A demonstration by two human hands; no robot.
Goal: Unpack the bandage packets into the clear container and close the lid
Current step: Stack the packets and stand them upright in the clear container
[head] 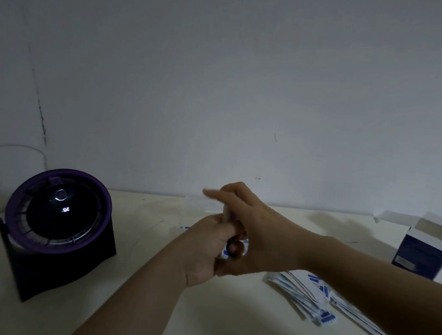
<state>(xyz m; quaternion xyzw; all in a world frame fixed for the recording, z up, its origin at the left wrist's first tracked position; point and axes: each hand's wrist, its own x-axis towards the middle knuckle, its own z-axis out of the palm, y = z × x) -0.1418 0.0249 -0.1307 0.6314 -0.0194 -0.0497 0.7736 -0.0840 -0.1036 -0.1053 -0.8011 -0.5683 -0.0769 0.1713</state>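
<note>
My left hand (204, 246) and right hand (259, 221) clasp one bundle of packets (224, 253); I should square its edges before boxing it.

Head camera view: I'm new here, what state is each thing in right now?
Left hand, gripping the held packets.
Right hand, on the same packets; grip too blurred to tell.
Box, upright, top flaps open.
Loose packets, piled on the table.
Round device, display lit.
Clear container, faint behind the hands; lid unclear.
</note>
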